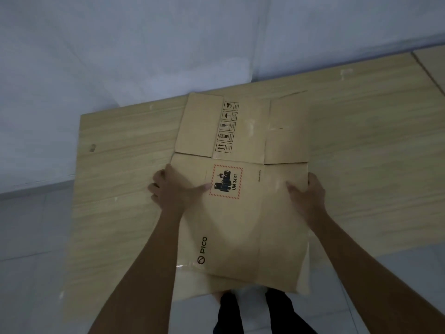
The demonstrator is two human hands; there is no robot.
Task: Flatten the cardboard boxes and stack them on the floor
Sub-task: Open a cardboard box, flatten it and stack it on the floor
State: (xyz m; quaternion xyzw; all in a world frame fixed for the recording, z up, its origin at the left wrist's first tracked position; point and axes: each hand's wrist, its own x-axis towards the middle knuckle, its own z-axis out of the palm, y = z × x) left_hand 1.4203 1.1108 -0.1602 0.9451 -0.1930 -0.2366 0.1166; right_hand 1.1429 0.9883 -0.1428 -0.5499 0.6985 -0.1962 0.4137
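Observation:
A flattened brown cardboard box [240,222] with a PICO logo and a red-bordered UN 3481 battery label lies in front of me, its flaps spread out at the far end. My left hand [173,189] grips its left edge, thumb on top and fingers curled underneath. My right hand [307,191] grips the right edge the same way. The box's near end hangs over my legs.
Under the box lies a large wood-grain board [115,189] on the pale tiled floor [31,237]. A second board's corner [433,61] shows at the far right. A white wall [144,44] stands behind. My dark trouser legs [231,314] are at the bottom.

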